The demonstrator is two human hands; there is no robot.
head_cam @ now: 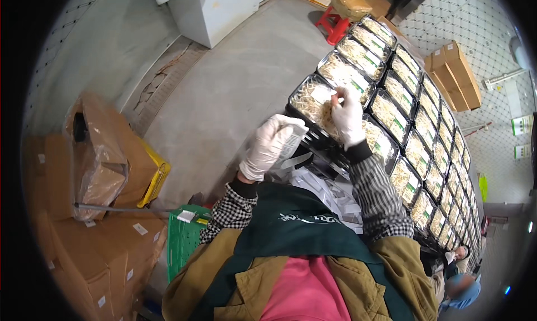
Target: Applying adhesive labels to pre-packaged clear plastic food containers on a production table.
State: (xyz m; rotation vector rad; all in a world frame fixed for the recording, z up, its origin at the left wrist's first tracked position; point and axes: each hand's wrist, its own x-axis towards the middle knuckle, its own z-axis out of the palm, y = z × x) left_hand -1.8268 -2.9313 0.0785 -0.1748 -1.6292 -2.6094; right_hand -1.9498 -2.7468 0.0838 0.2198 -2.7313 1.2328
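Observation:
Stacked trays of bean sprouts under clear film stand in long rows to the right, many bearing a green and white label. My right hand [349, 115], in a white glove with a bare fingertip showing, is over the nearest sprout tray [308, 98], thumb and finger pinched; whether something is between them I cannot tell. A white label [322, 93] lies on that tray's film beside the fingers. My left hand [268, 147], also gloved, grips a sheaf of printed labels [293, 140] at the tray's near left corner.
Loose white paper strips [323, 189] lie between the trays and my apron. A green plastic crate [180, 237] and cardboard boxes [100, 254] are at the left. A red stool [333, 25] stands beyond the trays. Another person in a blue cap [463, 293] is at the lower right.

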